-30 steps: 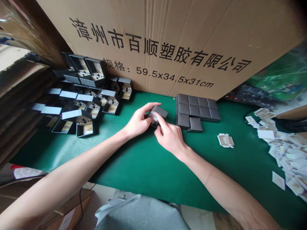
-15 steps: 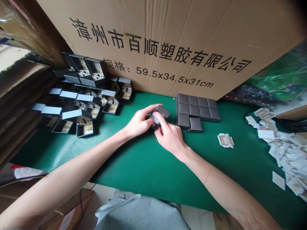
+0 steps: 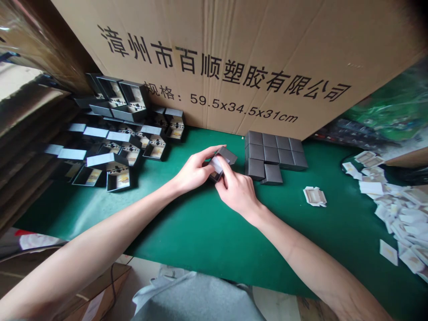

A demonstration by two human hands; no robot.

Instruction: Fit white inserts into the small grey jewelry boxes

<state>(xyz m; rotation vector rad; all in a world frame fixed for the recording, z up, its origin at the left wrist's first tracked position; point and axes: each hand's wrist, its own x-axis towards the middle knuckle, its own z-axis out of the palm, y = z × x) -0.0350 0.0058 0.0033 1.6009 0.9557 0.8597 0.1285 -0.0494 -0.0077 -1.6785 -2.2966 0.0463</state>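
Observation:
A small dark hinged box [image 3: 229,154] is held with its lid up, just above the table. My left hand [image 3: 193,173] grips it from the left, thumb along the near side and fingers behind. From the right, my right hand [image 3: 239,192] closes on the same box, its index finger reaching into the opening. A whitish insert [image 3: 216,164] shows inside, under the fingers; part of it is covered. Right of the hands, a block of shut dark boxes [image 3: 257,152] stands in rows. One loose white padded insert [image 3: 314,196] lies beyond my right wrist.
Many opened dark boxes [image 3: 118,177] crowd the left of the green table [image 3: 187,232], some stacked. White inserts [image 3: 406,214] are heaped at the right edge. A large printed carton [image 3: 214,26] stands along the back. Flattened cardboard [image 3: 26,129] is piled far left.
Almost nothing differs. Both hands stay on the box, with only a very slight shift of the fingers and the whitish insert.

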